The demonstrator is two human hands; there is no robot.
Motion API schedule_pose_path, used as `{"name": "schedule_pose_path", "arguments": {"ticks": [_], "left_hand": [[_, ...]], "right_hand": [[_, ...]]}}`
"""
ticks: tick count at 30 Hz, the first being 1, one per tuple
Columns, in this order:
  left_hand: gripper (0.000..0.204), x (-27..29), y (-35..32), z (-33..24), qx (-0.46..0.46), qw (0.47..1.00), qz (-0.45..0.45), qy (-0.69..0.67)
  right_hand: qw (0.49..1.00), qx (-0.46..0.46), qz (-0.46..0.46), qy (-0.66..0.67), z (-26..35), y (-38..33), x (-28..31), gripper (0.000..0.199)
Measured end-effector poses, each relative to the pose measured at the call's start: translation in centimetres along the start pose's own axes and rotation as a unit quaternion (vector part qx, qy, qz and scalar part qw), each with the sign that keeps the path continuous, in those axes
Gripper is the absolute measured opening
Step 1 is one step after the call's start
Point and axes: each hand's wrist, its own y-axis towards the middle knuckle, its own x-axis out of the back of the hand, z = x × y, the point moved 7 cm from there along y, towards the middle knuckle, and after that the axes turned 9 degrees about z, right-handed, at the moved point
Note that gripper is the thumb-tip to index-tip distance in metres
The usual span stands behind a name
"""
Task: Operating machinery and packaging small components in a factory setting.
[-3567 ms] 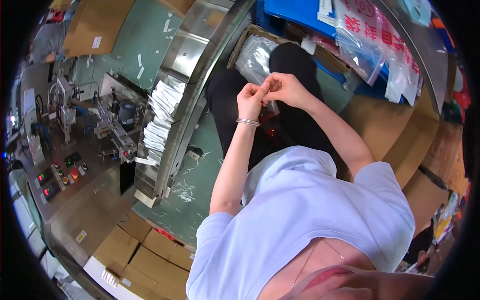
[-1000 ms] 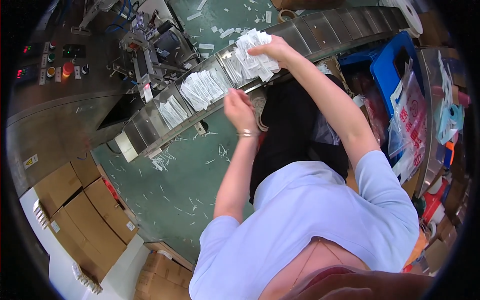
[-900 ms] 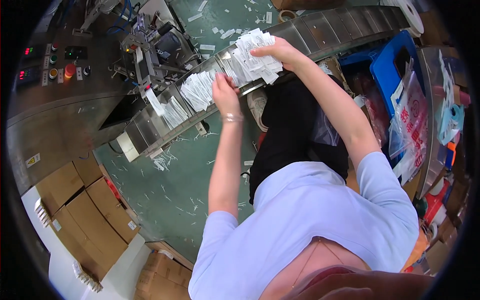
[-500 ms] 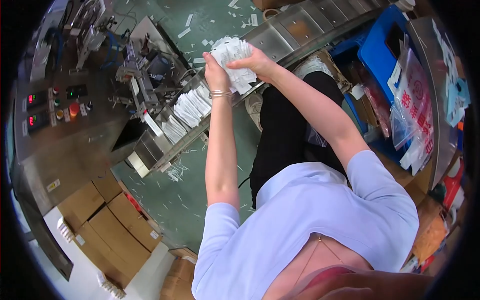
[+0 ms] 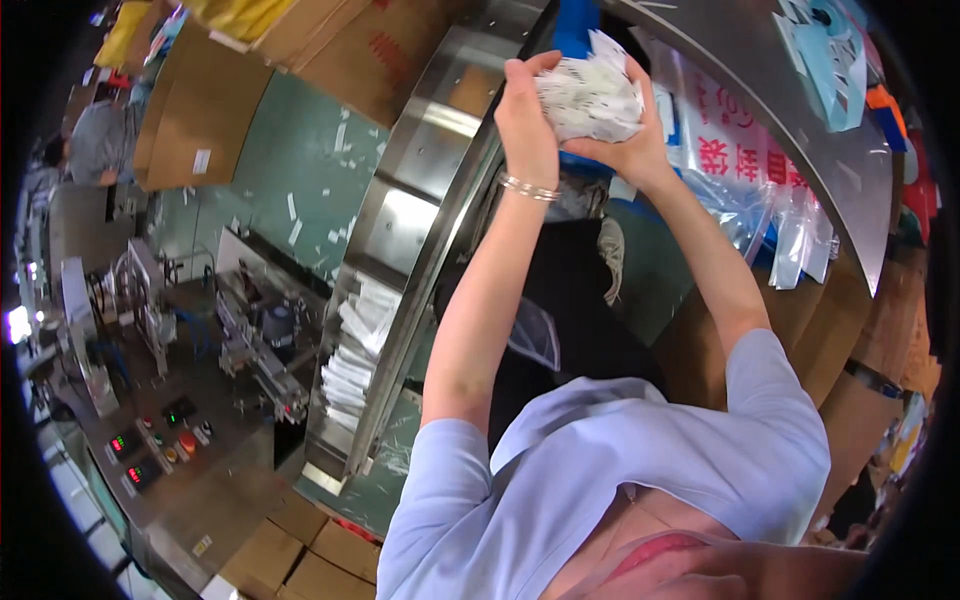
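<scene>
Between my two hands is a thick bundle of narrow white packets (image 5: pixel 590 105) with dark marks on them, slightly blurred. My left hand (image 5: pixel 527 125), with bangles at the wrist, presses the bundle from its left side. On the other side my right hand (image 5: pixel 640 145) grips it, thumb underneath. The bundle is held up near a blue bin (image 5: pixel 575 28), which it partly hides. More white packets (image 5: pixel 355 365) lie in rows in a steel trough (image 5: pixel 408 235) to the left.
Left of the trough stands a machine (image 5: pixel 265 345) with a control panel (image 5: pixel 160 440). At right are clear plastic bags (image 5: pixel 725 170) with red print and a steel table (image 5: pixel 790 110). Cardboard boxes (image 5: pixel 205 110) and another person in grey (image 5: pixel 103 140) are at the far left. Scraps litter the floor.
Both hands have carried the packet bundle away from the trough to the right, to the blue bin side. The view has turned right with them.
</scene>
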Motion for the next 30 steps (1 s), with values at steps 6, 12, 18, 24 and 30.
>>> {"name": "schedule_pose_path", "arguments": {"ticks": [6, 12, 18, 24, 30], "left_hand": [[0.056, -4.8, 4.3, 7.3, 0.026, 0.997, 0.031, -0.064], [0.051, -4.7, 5.1, 9.9, 0.028, 0.996, 0.009, -0.079], [0.049, -5.2, 5.5, 10.2, 0.035, 0.997, 0.03, -0.065], [0.042, -6.5, 5.1, 9.9, 0.046, 0.997, 0.042, -0.037], [0.034, -7.1, 4.1, 9.3, 0.041, 0.998, 0.029, -0.041]], "right_hand": [[0.993, 0.001, 0.01, -0.122, -2.3, -0.8, 7.5, 0.114], [0.983, -0.039, 0.002, -0.182, -3.6, -1.8, 9.7, 0.122], [0.977, -0.048, 0.03, -0.203, -2.9, -1.8, 9.3, 0.126], [0.982, -0.075, -0.025, -0.172, -3.7, -2.2, 9.7, 0.119], [0.969, -0.1, -0.086, -0.208, -4.8, -2.8, 11.0, 0.116]]}}
